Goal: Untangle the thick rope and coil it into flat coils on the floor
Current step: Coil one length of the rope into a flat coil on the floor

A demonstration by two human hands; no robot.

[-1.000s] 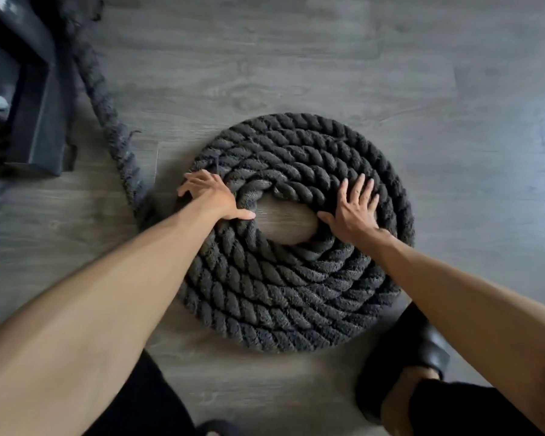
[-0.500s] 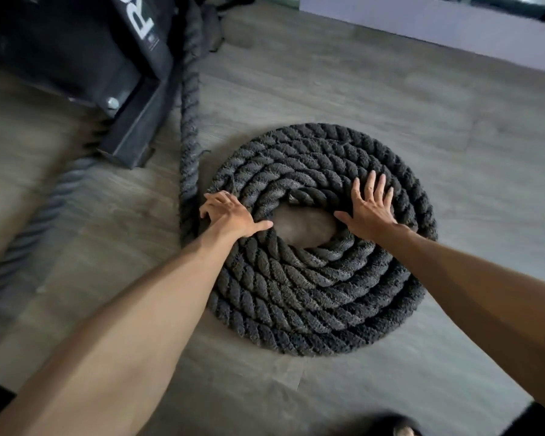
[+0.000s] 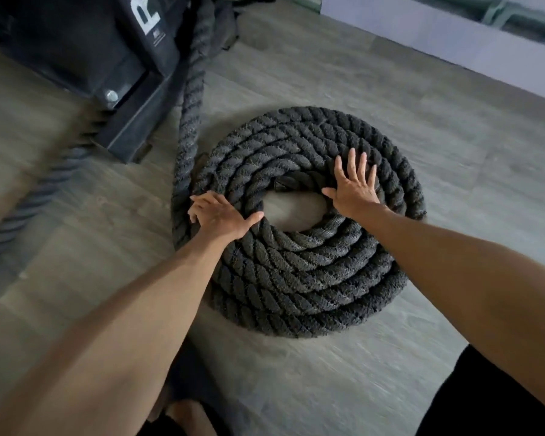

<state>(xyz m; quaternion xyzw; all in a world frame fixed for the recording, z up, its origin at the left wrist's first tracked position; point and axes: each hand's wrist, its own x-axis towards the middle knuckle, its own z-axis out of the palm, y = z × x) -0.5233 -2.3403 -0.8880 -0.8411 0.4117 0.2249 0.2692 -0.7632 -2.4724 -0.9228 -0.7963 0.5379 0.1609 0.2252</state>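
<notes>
Head view: we see the rope (image 3: 299, 278) wound into a flat coil on the floor (image 3: 453, 146), a bare patch of floor at its centre. Our left hand (image 3: 221, 217) lies on the coil's left side, fingers (image 3: 199, 204) curled over the outer turns, thumb out. Our right hand (image 3: 354, 187) lies flat on the far right turns, fingers spread, gripping nothing. A loose length runs from the coil's left edge up beside a black frame (image 3: 129, 89).
</notes>
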